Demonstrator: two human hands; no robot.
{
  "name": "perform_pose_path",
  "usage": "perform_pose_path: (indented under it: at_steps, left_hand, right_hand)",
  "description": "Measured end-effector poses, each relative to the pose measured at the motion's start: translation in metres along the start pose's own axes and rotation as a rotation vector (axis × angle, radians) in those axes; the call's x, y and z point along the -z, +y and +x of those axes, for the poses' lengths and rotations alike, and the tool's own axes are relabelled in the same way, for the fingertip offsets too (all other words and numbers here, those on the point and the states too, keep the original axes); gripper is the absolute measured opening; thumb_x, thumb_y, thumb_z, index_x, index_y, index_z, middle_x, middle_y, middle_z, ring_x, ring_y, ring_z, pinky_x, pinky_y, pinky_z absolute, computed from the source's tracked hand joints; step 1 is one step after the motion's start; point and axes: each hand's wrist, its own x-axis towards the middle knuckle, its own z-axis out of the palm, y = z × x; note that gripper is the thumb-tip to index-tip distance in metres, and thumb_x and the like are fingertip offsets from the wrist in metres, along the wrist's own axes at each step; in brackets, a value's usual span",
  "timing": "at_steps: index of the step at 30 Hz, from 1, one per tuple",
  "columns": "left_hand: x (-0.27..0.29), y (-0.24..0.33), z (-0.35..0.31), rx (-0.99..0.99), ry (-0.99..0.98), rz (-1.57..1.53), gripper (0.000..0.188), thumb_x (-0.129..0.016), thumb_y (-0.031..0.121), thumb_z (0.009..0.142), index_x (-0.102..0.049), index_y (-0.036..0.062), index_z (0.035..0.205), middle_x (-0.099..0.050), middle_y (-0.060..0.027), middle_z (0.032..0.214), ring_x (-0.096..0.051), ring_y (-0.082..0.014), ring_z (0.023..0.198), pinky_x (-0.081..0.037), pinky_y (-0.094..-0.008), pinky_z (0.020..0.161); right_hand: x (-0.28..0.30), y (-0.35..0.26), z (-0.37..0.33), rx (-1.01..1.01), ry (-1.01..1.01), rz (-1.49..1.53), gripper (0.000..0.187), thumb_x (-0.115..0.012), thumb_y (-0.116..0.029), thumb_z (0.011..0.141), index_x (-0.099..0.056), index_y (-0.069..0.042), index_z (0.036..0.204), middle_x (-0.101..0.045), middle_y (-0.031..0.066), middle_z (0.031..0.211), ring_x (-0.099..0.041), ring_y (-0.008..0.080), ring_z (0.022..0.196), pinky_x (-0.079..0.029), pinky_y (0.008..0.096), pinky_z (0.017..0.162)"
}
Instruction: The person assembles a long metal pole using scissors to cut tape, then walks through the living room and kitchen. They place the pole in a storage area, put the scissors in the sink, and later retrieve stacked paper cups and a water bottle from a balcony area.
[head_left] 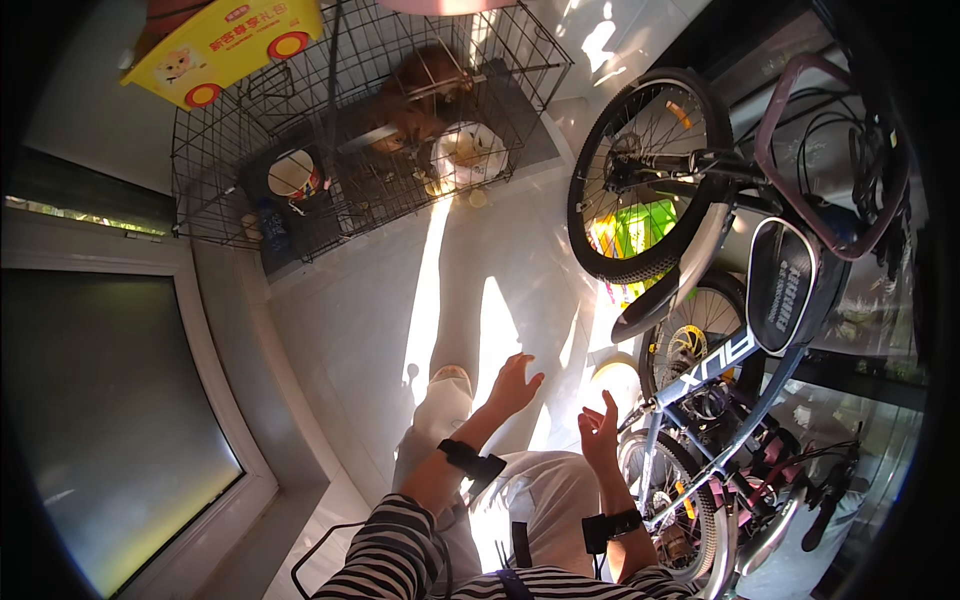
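Note:
My left hand [512, 390] hangs in the air above the sunlit floor, thumb and fingers apart and holding nothing. To its right is my right hand [598, 428], also raised and free of any object, with a finger stretched up and the others partly bent. A dark band with a small box is strapped round each wrist. Close by my right hand stands a bicycle [715, 370] with a blue-and-white frame. Beneath my hands are my light-coloured trousers [555, 490], and one shoe [450, 373] shows ahead of my left hand.
At the far side is a black wire cage [340, 225] with a brown-furred animal [415, 95], a white bowl [470, 152] and a round tub [293, 175]. A yellow wheeled box [235, 48] sits on top. A framed frosted panel [115, 400] is left; more bicycle parts crowd the right.

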Motion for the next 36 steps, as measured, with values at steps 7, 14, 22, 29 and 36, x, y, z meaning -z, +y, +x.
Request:
perform_pose_path:
  at_steps: [7,14,22,29,36]
  left_hand:
    - [0.103,0.052,-0.085,0.038,0.211,-0.023,0.042,-0.064,0.026,0.084,-0.054,0.0004,0.115,-0.052,-0.0236,0.122,-0.045,-0.0376,0.119,-0.035,-0.0422,0.102]
    - [0.222,0.125,-0.127,0.141,0.460,-0.006,0.040,-0.065,0.023,0.082,-0.055,-0.0002,0.112,-0.055,-0.0193,0.117,-0.049,-0.0338,0.115,-0.038,-0.0400,0.098]
    - [0.315,0.186,-0.135,0.087,0.595,-0.065,0.039,-0.066,0.022,0.082,-0.056,-0.0007,0.112,-0.056,-0.0198,0.113,-0.050,-0.0344,0.111,-0.040,-0.0403,0.096]
    - [0.367,0.222,-0.127,-0.021,0.679,-0.048,0.038,-0.066,0.022,0.083,-0.056,-0.0003,0.111,-0.056,-0.0196,0.114,-0.050,-0.0351,0.112,-0.040,-0.0409,0.097]
    - [0.402,0.239,-0.100,0.036,0.723,-0.042,0.036,-0.067,0.022,0.082,-0.057,-0.0002,0.109,-0.056,-0.0196,0.114,-0.052,-0.0355,0.109,-0.040,-0.0398,0.096]
  right_hand:
    - [0.016,-0.124,-0.005,0.097,-0.120,-0.006,0.061,-0.057,-0.007,0.087,-0.024,0.002,0.138,-0.035,0.0199,0.138,-0.059,0.0257,0.101,-0.048,0.0357,0.089]
    - [0.013,-0.282,-0.008,0.283,-0.243,0.007,0.064,-0.058,-0.004,0.085,-0.024,0.000,0.139,-0.037,0.0176,0.137,-0.060,0.0229,0.100,-0.049,0.0352,0.087]
    - [0.027,-0.417,0.000,0.515,-0.209,-0.075,0.054,-0.059,-0.006,0.086,-0.034,0.000,0.133,-0.034,0.0215,0.135,-0.061,0.0231,0.096,-0.051,0.0296,0.079]
    - [0.033,-0.479,0.021,0.683,-0.117,-0.063,0.057,-0.061,-0.002,0.084,-0.033,0.003,0.133,-0.049,0.0161,0.122,-0.063,0.0160,0.082,-0.051,0.0276,0.075]
    - [0.033,-0.520,0.074,0.629,-0.158,0.016,0.056,-0.061,-0.006,0.085,-0.033,0.000,0.134,-0.062,0.0110,0.092,-0.064,0.0159,0.079,-0.050,0.0272,0.071]
